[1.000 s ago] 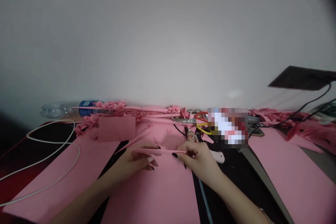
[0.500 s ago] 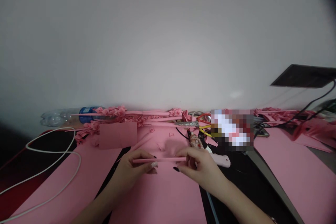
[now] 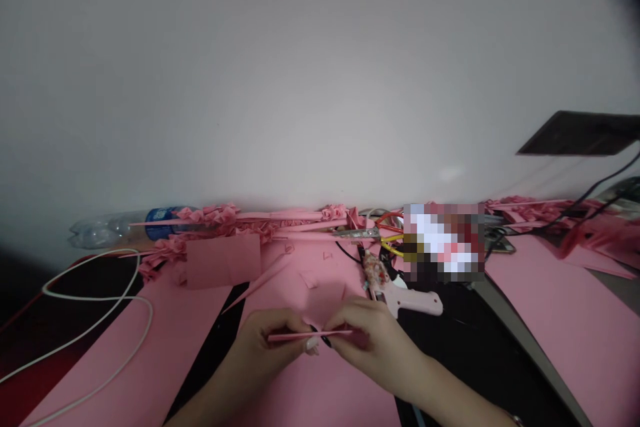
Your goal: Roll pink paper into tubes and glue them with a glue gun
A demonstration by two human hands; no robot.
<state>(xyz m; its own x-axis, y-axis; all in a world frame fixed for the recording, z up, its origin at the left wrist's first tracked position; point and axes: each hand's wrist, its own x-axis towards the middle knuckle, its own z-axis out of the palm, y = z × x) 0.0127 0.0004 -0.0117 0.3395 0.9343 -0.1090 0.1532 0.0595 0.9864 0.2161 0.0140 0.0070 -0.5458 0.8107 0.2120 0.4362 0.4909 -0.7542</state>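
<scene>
A narrow folded strip of pink paper (image 3: 290, 336) spans my two hands above a large pink paper sheet (image 3: 325, 390). My left hand (image 3: 273, 340) pinches it between thumb and fingers on the left. From the other side my right hand (image 3: 357, 337) pinches it, the fingertips of both hands almost meeting at its middle. The strip looks narrowed where the fingertips press. Just beyond my right hand lies a pale pink glue gun (image 3: 410, 301) with a speckled front part. Past my left hand is a thin rolled pink paper stick (image 3: 263, 282).
Along the wall lie pink paper flowers (image 3: 215, 215), a plastic bottle (image 3: 107, 230) and yellow-handled scissors (image 3: 363, 233). A pink paper piece (image 3: 224, 260) sits at the left back. A white cable (image 3: 95, 297) loops at left. At right hangs a dark panel (image 3: 575, 135).
Both hands have come closer together and lower, so their fingertips nearly meet at the strip's middle. My right hand has shifted away from the glue gun, which shows more fully.
</scene>
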